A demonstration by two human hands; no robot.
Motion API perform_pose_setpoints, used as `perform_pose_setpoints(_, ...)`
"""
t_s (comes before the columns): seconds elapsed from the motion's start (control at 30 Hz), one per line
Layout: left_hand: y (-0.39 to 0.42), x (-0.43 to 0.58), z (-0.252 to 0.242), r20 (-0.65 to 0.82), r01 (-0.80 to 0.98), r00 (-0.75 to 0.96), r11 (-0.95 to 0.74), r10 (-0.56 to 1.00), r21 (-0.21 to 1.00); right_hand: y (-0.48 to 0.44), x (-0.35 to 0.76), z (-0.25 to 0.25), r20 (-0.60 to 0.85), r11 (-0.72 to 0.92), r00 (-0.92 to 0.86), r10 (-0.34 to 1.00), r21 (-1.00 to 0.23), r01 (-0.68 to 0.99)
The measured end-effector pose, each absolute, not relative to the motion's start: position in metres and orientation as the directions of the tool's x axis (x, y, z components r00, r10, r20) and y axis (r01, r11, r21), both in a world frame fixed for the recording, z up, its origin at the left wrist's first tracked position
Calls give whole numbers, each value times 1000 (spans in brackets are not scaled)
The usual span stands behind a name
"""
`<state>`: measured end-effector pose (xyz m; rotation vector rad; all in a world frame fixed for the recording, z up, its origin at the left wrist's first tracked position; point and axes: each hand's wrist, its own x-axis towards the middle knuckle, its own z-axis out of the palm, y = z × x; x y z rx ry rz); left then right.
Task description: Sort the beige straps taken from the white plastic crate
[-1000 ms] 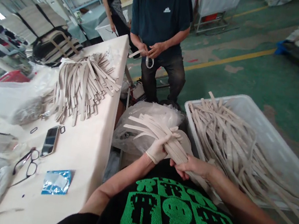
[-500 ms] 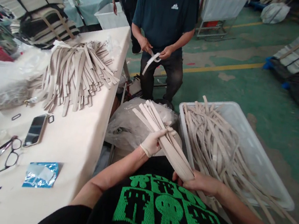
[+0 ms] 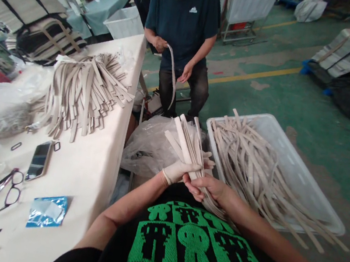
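A bundle of beige webbing straps (image 3: 183, 143) is held in front of my body, its cut ends fanned out at the top. My left hand (image 3: 182, 171), in a pale glove, is wrapped round the bundle's middle. Just below it my bare right hand (image 3: 207, 187) also grips the straps, close against the left one. The lower ends hang toward my shirt and are partly hidden by my right hand. To the right, a white plastic tub (image 3: 305, 187) holds a tangle of similar straps (image 3: 246, 160), some hanging over its near edge.
On the cream table (image 3: 89, 170) at left lie a pile of straps (image 3: 82, 89), a phone (image 3: 39, 160), glasses (image 3: 13, 187) and a blue packet (image 3: 47, 212). A clear plastic bag (image 3: 146, 144) stands beyond my hands. A co-worker (image 3: 185, 26) sits opposite, holding one strap (image 3: 173, 75).
My right hand has moved up the bundle to beside my left hand, and the bundle is more upright. The co-worker's strap now hangs from one hand, the other hand apart from it.
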<state>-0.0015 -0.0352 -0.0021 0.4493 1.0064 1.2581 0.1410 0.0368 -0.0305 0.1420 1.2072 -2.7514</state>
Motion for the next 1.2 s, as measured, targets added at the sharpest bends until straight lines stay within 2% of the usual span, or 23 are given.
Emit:
perform_pose_setpoints(0.13, -45, -12, -12, -393, -404, -50, 342, 918, 848, 31, 144, -20, -341, -612, -934, 109, -763, 207)
perform_pose_setpoints(0.3, -64, -25, -13, -233, -184, -448, 166, 863, 969, 28, 153, -22, -444, -511, -828, 343, -828, 233)
perform_pose_setpoints(0.37, -65, -25, -7, -203, -182, -478, 130, 855, 975, 27, 152, -25, -472, -473, -794, 384, -839, 270)
perform_pose_setpoints(0.5, -55, -15, 4, -219, -278, -392, 112, 893, 954, 24, 144, -29, -479, -354, -793, 377, -866, 354)
perform_pose_setpoints(0.67, -43, -6, 8, -263, -298, -433, 139, 862, 944, 23, 142, -30, -491, -308, -789, 369, -866, 394)
perform_pose_setpoints(0.83, -42, -3, 9, -303, -466, -450, 69, 840, 882, 29, 155, -25, -402, -506, -876, 267, -832, 228)
perform_pose_setpoints(0.97, -38, 2, 11, -323, -608, -431, -7, 843, 794, 36, 161, -22, -270, -685, -942, 198, -726, 63)
perform_pose_setpoints(1.07, -33, -1, 12, -338, -630, -475, -46, 812, 775, 40, 164, -23, -300, -739, -939, 166, -669, 83)
perform_pose_setpoints(1.2, -26, -16, 14, -323, -587, -559, -89, 764, 805, 41, 170, -26, -337, -723, -926, 169, -681, 117)
